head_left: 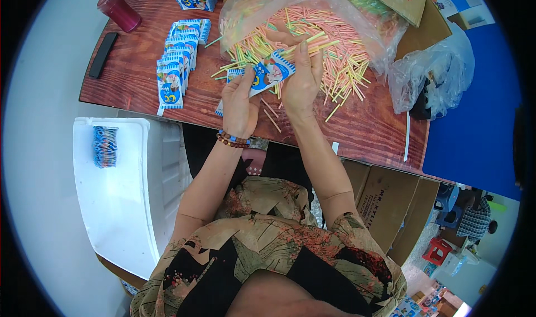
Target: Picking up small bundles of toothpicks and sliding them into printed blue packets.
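Two bare hands (240, 106) (302, 88), flat blue-white packet (273, 71) — slim pastel sticks (345, 54)

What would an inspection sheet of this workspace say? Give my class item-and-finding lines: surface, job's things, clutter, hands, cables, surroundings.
Surface: reddish-brown wood-grain table.
Job's things: overlapping blue-and-white packets; heaped coloured sticks, partly under clear plastic sheeting.
Clutter: red cup, black bar-shaped object, crumpled clear bag.
Hands: left hand holds a single packet; right hand holds several sticks beside it.
Cables: nothing seen.
Surroundings: white tub at left, cardboard box at right.
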Demonstrator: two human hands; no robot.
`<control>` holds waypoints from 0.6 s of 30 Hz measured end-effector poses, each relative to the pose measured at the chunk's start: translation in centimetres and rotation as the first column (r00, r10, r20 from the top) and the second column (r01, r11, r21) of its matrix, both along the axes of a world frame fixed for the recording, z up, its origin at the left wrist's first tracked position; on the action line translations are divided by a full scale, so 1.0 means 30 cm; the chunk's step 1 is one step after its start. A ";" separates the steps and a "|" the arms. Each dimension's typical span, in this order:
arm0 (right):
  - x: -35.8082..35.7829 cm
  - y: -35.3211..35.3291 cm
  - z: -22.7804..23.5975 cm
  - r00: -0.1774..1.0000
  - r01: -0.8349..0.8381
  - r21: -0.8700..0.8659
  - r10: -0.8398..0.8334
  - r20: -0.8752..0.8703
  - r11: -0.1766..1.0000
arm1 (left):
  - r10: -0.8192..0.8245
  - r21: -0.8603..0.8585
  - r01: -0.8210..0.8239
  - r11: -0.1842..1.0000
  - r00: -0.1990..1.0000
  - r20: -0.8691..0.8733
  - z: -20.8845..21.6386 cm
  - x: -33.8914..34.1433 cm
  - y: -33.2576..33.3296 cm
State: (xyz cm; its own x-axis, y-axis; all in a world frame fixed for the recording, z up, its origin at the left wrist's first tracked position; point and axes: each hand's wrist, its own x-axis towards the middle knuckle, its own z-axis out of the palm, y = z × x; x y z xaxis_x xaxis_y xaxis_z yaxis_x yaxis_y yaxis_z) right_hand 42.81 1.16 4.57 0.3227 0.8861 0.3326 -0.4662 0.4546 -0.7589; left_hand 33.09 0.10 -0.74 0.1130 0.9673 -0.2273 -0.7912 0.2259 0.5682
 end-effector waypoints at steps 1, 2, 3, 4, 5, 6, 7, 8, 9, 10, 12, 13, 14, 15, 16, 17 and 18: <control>-0.002 -0.001 0.008 1.000 -0.003 0.001 0.003 0.002 1.000 | -0.004 0.034 0.005 0.999 1.000 -0.010 -0.008 0.000 0.004; -0.004 -0.001 0.015 1.000 0.004 -0.012 -0.004 0.011 1.000 | -0.008 0.068 0.010 0.998 1.000 -0.020 -0.014 0.000 0.008; -0.005 -0.001 0.020 1.000 0.011 -0.026 -0.011 0.020 1.000 | -0.006 0.069 0.007 0.998 1.000 -0.017 -0.020 0.003 0.011; -0.006 -0.003 0.018 1.000 0.010 -0.025 -0.010 0.022 1.000 | 0.020 0.047 -0.021 0.999 1.000 0.013 -0.009 0.012 0.013; -0.006 -0.005 0.012 0.999 -0.005 -0.044 0.007 0.053 0.999 | 0.047 0.025 -0.048 0.999 0.998 0.044 -0.003 0.020 0.015; -0.005 -0.005 0.004 0.996 -0.020 -0.063 0.025 0.084 0.998 | 0.048 0.026 -0.049 0.998 0.998 0.046 -0.003 0.025 0.018; 0.000 -0.002 -0.015 0.996 -0.021 -0.062 0.026 0.086 0.998 | 0.054 0.031 -0.055 0.998 0.997 0.051 -0.003 0.031 0.020; 0.009 0.005 -0.036 0.996 -0.026 -0.039 0.029 0.083 0.999 | 0.060 0.037 -0.062 0.997 0.997 0.056 -0.003 0.034 0.022; 0.019 0.009 -0.051 0.996 -0.032 -0.015 0.033 0.080 0.999 | 0.061 0.038 -0.063 0.997 0.996 0.058 -0.013 0.035 0.024; 0.025 0.008 -0.047 0.996 -0.030 -0.014 0.031 0.083 0.999 | 0.053 0.044 -0.055 0.998 0.998 0.038 -0.019 0.038 0.026; 0.037 0.004 -0.039 0.996 -0.088 -0.036 0.088 -0.023 0.995 | 0.044 0.052 -0.045 0.998 0.999 0.022 -0.030 0.049 0.033; 0.043 0.007 -0.044 0.996 -0.087 -0.035 0.086 -0.023 0.996 | 0.036 0.044 -0.038 0.998 0.998 0.043 -0.020 0.057 0.035; 0.050 0.012 -0.054 0.996 -0.076 -0.074 0.079 0.042 0.994 | 0.028 0.037 -0.030 0.999 0.998 0.064 -0.014 0.063 0.037; 0.054 0.015 -0.057 0.992 -0.062 -0.113 0.074 0.107 0.992 | 0.026 0.039 -0.029 0.999 0.997 0.066 -0.010 0.068 0.040; 0.055 0.015 -0.050 0.991 -0.063 -0.110 0.075 0.111 0.992 | 0.036 0.026 -0.039 0.999 0.995 0.092 -0.007 0.074 0.045; 0.055 0.012 -0.037 0.993 -0.064 -0.067 0.070 0.092 0.996 | 0.047 0.013 -0.049 0.999 0.992 0.118 -0.004 0.079 0.051; 0.056 0.012 -0.025 0.995 -0.064 -0.023 0.066 0.073 0.998 | 0.048 0.016 -0.050 0.999 0.991 0.123 -0.008 0.084 0.058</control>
State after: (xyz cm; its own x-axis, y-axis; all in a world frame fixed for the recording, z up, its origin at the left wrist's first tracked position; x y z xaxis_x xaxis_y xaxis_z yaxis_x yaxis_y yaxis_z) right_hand 44.49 1.51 3.82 0.2391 0.9113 0.3351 -0.4365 0.4091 -0.8013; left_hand 35.61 1.85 -1.00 0.0910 0.9764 -0.1959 -0.8648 0.1750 0.4706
